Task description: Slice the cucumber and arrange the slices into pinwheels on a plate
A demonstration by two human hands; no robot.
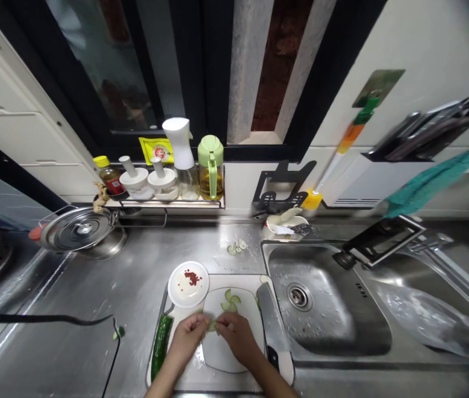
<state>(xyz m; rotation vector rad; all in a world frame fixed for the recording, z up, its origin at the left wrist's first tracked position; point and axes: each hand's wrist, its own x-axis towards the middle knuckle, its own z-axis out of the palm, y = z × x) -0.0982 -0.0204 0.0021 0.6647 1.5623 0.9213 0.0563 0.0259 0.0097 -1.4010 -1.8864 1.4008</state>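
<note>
Left grip, right grip: both pinching one cucumber slice. Beyond them, few slices laid on plate, mostly bare. Cucumber left of them, uncut.

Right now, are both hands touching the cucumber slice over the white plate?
Touching. The head view shows the left hand and right hand meeting on the cucumber slice, fingertips pinching it above the white plate.

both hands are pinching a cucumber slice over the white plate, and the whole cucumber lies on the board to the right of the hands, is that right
Not quite. The head view shows the whole cucumber lying on the board to the left of the hands, not the right. The left hand and right hand do appear to pinch a cucumber slice over the white plate.
</note>
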